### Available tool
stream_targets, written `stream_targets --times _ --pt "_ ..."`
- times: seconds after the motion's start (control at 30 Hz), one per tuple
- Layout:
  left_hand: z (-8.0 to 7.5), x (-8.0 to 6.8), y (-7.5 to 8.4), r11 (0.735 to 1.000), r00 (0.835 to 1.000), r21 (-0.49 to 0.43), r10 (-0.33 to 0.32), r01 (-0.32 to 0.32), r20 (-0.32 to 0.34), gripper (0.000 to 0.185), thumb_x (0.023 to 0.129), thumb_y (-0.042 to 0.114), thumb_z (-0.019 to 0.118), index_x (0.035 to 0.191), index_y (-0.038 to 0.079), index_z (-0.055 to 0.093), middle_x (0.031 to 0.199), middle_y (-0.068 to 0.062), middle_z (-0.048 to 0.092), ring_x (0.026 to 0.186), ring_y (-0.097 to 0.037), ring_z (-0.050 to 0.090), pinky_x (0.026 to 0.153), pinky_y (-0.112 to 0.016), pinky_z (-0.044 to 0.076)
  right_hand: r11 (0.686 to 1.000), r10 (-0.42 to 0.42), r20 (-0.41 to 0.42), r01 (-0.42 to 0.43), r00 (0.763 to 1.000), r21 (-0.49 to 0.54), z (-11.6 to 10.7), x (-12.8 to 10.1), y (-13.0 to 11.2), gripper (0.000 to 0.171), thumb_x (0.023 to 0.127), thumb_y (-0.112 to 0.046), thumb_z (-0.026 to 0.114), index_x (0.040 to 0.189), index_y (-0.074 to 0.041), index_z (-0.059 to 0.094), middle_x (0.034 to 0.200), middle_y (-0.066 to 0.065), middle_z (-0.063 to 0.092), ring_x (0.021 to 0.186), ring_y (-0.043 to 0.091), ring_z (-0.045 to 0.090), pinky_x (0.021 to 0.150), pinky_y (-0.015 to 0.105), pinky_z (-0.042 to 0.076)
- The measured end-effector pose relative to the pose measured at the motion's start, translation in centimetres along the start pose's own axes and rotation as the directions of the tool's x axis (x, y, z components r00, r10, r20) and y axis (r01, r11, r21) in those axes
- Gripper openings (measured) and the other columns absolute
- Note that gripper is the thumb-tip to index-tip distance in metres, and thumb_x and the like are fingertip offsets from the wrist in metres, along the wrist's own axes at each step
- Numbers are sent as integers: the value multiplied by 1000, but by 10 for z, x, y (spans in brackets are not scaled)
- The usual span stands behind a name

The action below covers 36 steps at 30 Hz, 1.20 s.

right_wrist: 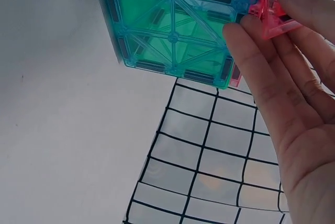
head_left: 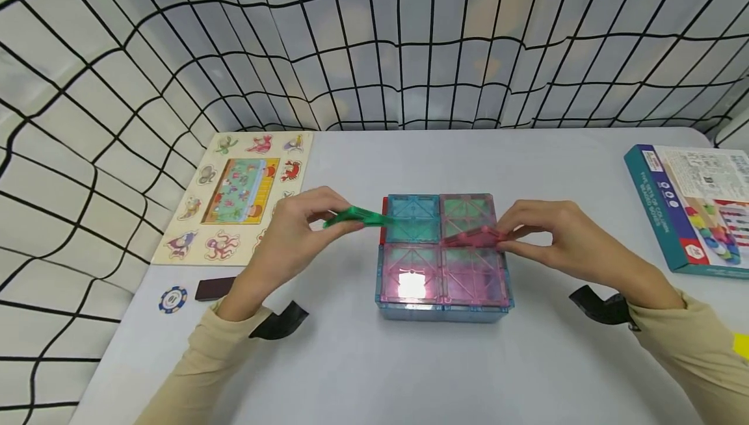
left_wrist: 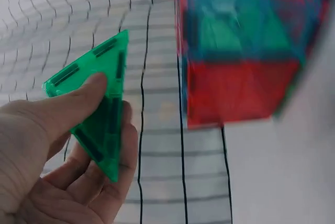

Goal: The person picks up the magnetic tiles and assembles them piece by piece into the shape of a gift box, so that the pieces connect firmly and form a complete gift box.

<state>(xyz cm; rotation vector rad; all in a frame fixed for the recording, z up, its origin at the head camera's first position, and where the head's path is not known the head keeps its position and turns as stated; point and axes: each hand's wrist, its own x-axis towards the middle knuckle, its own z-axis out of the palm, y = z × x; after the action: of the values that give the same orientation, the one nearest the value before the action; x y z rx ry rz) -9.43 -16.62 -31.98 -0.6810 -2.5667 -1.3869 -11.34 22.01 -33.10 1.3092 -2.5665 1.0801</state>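
Two translucent triangular magnetic tiles are pinched: a green one [head_left: 354, 218] by the left hand [head_left: 292, 230] at the flat square-tile box's [head_left: 443, 282] left edge, a pink one [head_left: 475, 238] by the right hand [head_left: 562, 243] over its centre, mid-table [head_left: 409, 360].

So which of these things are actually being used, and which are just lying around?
In use: green triangle tile in left hand; pink tile in right hand; tile box.
Lying about: animal puzzle board; game box; poker chip; dark block.
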Motion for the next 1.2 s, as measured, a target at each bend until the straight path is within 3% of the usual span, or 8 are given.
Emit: stream_targets --times 0.07,0.13,0.27,0.4,0.8,1.2 --pt "10 3 7 997 996 -4 74 -73 41 12 85 4 86 96 10 82 94 5 76 89 -11 70 83 -27 59 1000 9 -2 -9 1000 14 0 0 0 42 74 14 87 102 -14 74 102 -11 72 93 6 71 82 18 58" --pt "21 5 10 995 992 0 97 -98 81 13 85 5 86 96 9 82 94 6 77 89 -9 70 81 -28 58 1000 16 -2 -16 1000 18 0 -1 0 42 74 14 87 103 -14 74 102 -12 72 93 6 71 83 18 58" --pt "36 7 10 997 989 3 74 -75 127 14 84 3 87 97 6 82 93 4 76 86 -9 68 78 -28 58 1000 23 -1 -23 1000 8 1 -1 -1 42 74 14 87 102 -14 74 102 -12 71 93 6 71 83 17 58" --pt "44 9 8 997 989 10 76 -78 130 16 82 3 88 97 5 82 92 2 75 85 -10 67 78 -27 58 1000 24 -4 -24 1000 1 1 -1 0 42 72 13 88 101 -14 75 101 -12 71 93 6 71 82 17 58" --pt "44 9 7 996 991 52 65 -71 117 16 85 7 87 99 4 81 92 2 74 87 -12 69 80 -29 60 1000 14 -21 -14 1000 -7 0 -4 3 42 73 13 88 100 -15 74 101 -12 71 92 6 70 80 17 58" --pt "43 12 9 996 985 63 51 -62 163 16 86 6 86 101 4 80 93 0 73 85 -12 63 81 -29 59 1000 13 -27 -13 1000 12 2 -3 1 40 74 12 88 101 -15 74 101 -12 71 92 6 70 80 18 58"
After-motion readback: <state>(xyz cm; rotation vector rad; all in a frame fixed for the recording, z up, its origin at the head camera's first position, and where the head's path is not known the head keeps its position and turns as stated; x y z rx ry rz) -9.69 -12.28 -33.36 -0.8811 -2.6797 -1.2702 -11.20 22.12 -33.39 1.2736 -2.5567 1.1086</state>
